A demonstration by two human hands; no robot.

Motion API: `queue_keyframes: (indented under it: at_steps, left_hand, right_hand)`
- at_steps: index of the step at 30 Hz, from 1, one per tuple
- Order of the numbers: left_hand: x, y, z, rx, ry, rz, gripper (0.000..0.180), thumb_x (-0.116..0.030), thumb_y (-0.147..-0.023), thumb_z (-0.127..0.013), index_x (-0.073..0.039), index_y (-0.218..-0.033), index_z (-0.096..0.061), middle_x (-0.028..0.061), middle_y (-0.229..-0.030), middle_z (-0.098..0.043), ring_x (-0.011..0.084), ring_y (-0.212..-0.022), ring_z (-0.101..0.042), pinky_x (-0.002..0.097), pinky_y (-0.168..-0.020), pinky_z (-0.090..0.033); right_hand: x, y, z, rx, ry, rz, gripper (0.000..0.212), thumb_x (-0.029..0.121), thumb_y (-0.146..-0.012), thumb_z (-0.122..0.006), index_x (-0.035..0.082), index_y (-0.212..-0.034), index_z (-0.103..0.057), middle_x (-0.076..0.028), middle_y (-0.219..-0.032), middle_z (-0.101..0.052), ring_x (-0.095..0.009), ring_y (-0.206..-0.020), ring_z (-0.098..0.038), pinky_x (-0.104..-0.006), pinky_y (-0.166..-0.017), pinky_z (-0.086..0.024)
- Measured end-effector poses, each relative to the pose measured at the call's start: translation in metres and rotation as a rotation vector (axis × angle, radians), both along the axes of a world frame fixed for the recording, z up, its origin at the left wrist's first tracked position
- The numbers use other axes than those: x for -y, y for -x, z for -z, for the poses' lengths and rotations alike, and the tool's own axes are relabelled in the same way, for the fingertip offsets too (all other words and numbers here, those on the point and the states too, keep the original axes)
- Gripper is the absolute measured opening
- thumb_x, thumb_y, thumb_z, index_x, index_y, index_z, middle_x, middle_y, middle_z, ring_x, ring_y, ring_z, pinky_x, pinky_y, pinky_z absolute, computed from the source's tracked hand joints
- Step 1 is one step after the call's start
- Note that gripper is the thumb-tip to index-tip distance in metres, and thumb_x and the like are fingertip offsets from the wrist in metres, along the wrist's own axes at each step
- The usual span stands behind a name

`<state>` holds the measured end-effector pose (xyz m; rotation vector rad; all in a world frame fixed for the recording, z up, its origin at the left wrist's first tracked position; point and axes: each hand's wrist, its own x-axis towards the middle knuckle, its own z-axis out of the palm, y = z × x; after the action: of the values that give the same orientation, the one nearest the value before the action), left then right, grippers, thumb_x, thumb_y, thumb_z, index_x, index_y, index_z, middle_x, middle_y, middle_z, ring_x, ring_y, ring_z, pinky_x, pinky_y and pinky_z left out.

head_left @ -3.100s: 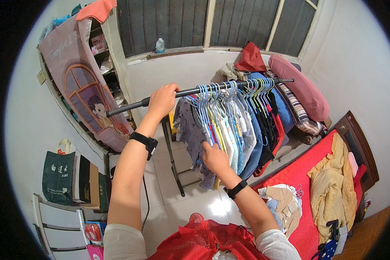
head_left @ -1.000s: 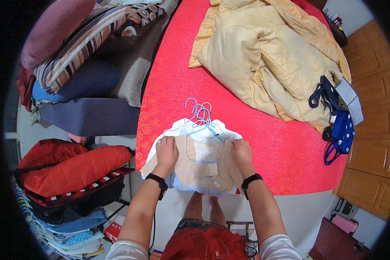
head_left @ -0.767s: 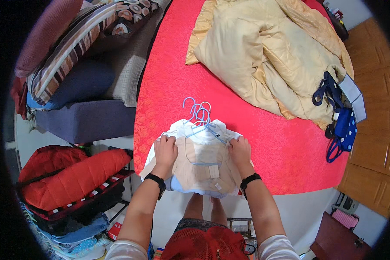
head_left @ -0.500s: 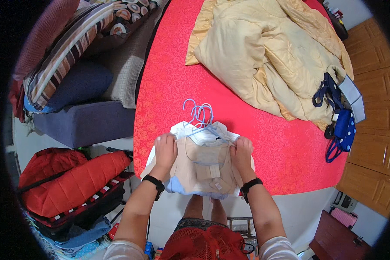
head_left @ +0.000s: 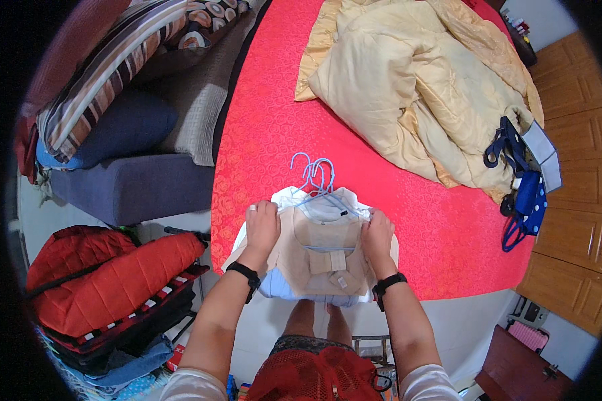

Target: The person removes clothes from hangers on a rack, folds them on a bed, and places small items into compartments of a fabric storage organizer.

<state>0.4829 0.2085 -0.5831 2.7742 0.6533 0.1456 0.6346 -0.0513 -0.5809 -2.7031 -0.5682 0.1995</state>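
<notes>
My left hand (head_left: 262, 228) grips one shoulder of a beige top (head_left: 289, 250), and my right hand (head_left: 378, 239) has closed on the other shoulder. Labels (head_left: 336, 260) show inside its wide neckline. Beneath the top lie white garments (head_left: 286, 198) on several light blue hangers (head_left: 314, 177), whose hooks point away from me on the red bedspread. A light blue garment (head_left: 275, 286) peeks out below, at the bed's near edge. The fingertips of both hands are partly hidden by cloth.
A cream quilt (head_left: 374, 73) is heaped across the far bed, with blue polka-dot bags (head_left: 530, 200) at its right. Left of the red bedspread (head_left: 261, 127) stand a blue-grey sofa (head_left: 140, 187) with cushions and a red quilted jacket (head_left: 114, 281). Wooden cabinets (head_left: 575, 227) line the right side.
The beige top is pulled flatter, its neckline spread wider, and a blue hanger bar now shows across the opening. Both hands keep hold of the shoulders. The view has shifted slightly.
</notes>
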Motion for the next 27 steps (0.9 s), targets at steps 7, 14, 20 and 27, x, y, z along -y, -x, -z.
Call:
queue_keyframes:
  at_steps: [7,14,20,27]
  left_hand:
    - [0.009,-0.005,-0.037,0.166,0.312,-0.141,0.048,-0.014,-0.076,-0.068,-0.002,-0.119,-0.052,0.0187,-0.114,-0.056,0.0374,-0.11,-0.051,0.046,-0.095,-0.038]
    - [0.031,-0.046,-0.125,0.449,0.785,0.019,0.043,-0.015,-0.076,-0.075,-0.003,-0.114,-0.056,0.0156,-0.111,-0.062,0.0288,-0.11,-0.056,0.0402,-0.094,-0.043]
    - [0.062,-0.001,-0.213,0.085,0.805,0.153,0.025,-0.018,-0.076,-0.076,-0.003,-0.081,-0.057,0.0092,-0.074,-0.061,0.0185,-0.071,-0.058,0.0328,-0.063,-0.046]
    - [0.101,0.084,-0.381,-0.068,0.592,0.197,0.029,-0.025,-0.081,-0.074,-0.003,-0.082,-0.054,0.0046,-0.076,-0.055,0.0117,-0.074,-0.051,0.0311,-0.063,-0.042]
  right_hand:
    - [0.014,0.011,-0.03,0.005,-0.05,-0.088,0.022,0.012,-0.083,-0.057,0.003,-0.102,-0.062,-0.016,-0.098,-0.06,-0.035,-0.098,-0.055,-0.0469,-0.083,-0.039]
    - [0.037,0.044,-0.066,0.093,-0.169,-0.182,0.019,0.013,-0.082,-0.058,0.003,-0.099,-0.062,-0.015,-0.093,-0.057,-0.034,-0.093,-0.053,-0.0463,-0.081,-0.037]
    - [0.074,0.072,-0.109,0.138,-0.275,-0.285,0.023,0.014,-0.081,-0.061,0.004,-0.102,-0.059,-0.015,-0.096,-0.057,-0.034,-0.095,-0.052,-0.0463,-0.084,-0.037]
    - [0.091,0.112,-0.216,0.254,-0.564,-0.437,0.038,0.008,-0.074,-0.066,0.003,-0.108,-0.051,-0.016,-0.099,-0.056,-0.035,-0.095,-0.052,-0.0465,-0.088,-0.037]
